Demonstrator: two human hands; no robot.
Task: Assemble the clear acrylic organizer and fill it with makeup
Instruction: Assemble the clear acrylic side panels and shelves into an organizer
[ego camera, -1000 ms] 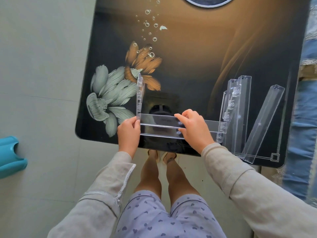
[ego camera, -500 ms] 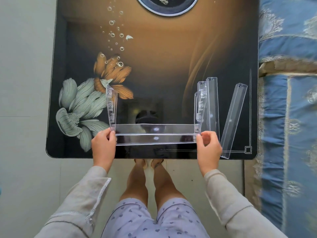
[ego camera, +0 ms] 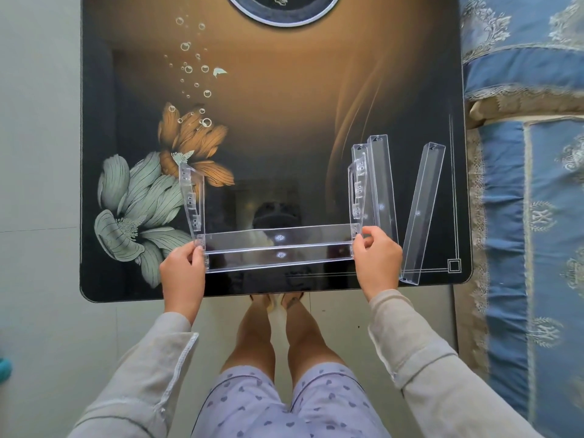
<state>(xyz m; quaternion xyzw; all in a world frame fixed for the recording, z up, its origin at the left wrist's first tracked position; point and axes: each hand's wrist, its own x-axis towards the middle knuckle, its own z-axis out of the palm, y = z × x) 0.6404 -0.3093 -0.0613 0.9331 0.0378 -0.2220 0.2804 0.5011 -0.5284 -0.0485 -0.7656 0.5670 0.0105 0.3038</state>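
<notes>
**First shelf pressed home between the side panels**

A second ago the right hand (ego camera: 377,260) lay on the middle of the shelf (ego camera: 278,248); it has since moved out to the shelf's right end, while the left hand (ego camera: 183,273) has kept to the left end.

The dark desk (ego camera: 284,131), printed with flowers and bubbles, carries all the parts near its front edge. A bed (ego camera: 524,216) with blue covers stands just beside it on the right.

The clear organizer is part built. The left side panel (ego camera: 192,197) and the right side panel (ego camera: 357,188) run away from the person, and the one shelf spans between their near ends. Two spare shelves lie to the right: one (ego camera: 384,184) touches or sits just behind the right panel, and the other (ego camera: 422,213) lies aslant, apart from it, near the desk's corner. No makeup is in view.

Each hand holds one end of the shelf at its joint with a panel, with thumb and curled fingers closed on the corner.

The step in hand looks like seating this first shelf, squeezing both joints inward. Whether the tabs have fully clicked in cannot be told through the clear plastic. Next, one hand should probably steady the frame while the other fetches a spare shelf, whose ends must line up with the next slots up the panels. The panels are held at one end only, so they could splay or pop loose.
</notes>
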